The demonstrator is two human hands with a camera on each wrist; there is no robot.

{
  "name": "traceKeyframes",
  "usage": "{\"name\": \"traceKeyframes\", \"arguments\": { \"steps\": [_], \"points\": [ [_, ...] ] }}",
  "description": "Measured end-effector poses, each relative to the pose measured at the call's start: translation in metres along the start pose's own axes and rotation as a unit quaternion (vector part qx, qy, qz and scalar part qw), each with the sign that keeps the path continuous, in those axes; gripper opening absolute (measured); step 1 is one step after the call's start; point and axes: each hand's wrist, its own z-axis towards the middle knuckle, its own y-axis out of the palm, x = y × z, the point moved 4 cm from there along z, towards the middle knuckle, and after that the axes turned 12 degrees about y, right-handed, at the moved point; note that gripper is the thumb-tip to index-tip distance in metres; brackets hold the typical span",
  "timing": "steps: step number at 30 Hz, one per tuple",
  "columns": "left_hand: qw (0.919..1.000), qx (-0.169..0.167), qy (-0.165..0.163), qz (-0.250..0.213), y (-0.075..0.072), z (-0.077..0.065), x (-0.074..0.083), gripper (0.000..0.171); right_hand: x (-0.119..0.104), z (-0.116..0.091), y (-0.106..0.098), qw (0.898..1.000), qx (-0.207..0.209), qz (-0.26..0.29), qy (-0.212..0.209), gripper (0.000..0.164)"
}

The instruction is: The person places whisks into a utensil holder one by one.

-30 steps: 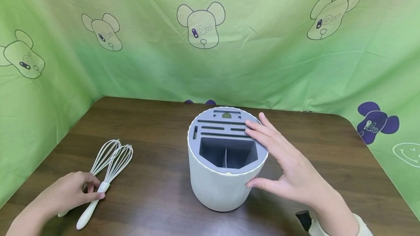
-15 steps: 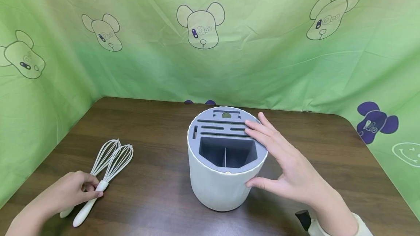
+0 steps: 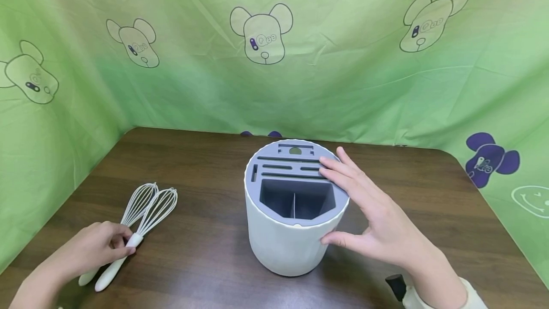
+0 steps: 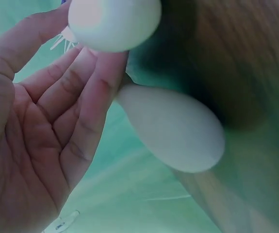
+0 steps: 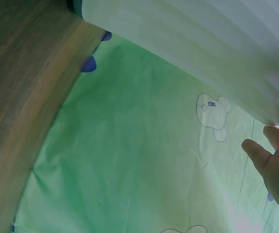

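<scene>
Work surface: a brown wood-grain table [image 3: 206,170]. Behind the holder [image 3: 283,249] hangs a wrinkled green cloth [image 3: 343,94] printed with outlined animal heads. The holder stands upright, white and round, with a scalloped rim and a slotted grey insert [image 3: 296,168]. Right hand [image 3: 377,223]: spread, fingertips on the insert, thumb at the holder's wall. Left of the holder, the left hand [image 3: 96,249] pinches the nearer wire-looped whisk [image 3: 135,240]; whether it also grips the adjacent whisk [image 3: 87,277] cannot be told from here.
</scene>
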Motion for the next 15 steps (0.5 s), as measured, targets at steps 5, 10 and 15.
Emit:
{"name": "traceKeyframes", "arguments": {
  "steps": [5, 10, 15],
  "points": [
    [0.9990, -0.004, 0.020, -0.040, 0.0022, 0.0045, 0.0014, 0.010, 0.0003, -0.0004, -0.0004, 1.000, -0.003, 0.001, 0.003, 0.088],
    [0.9973, 0.004, 0.043, -0.060, 0.0045, 0.0068, 0.0031, 0.011, 0.0003, -0.0010, -0.0006, 1.000, -0.001, -0.005, 0.005, 0.088],
    [0.9964, 0.012, 0.053, -0.065, 0.0055, 0.0072, 0.0048, 0.009, 0.0002, -0.0010, -0.0003, 1.000, -0.001, -0.005, 0.005, 0.088]
  ]
}}
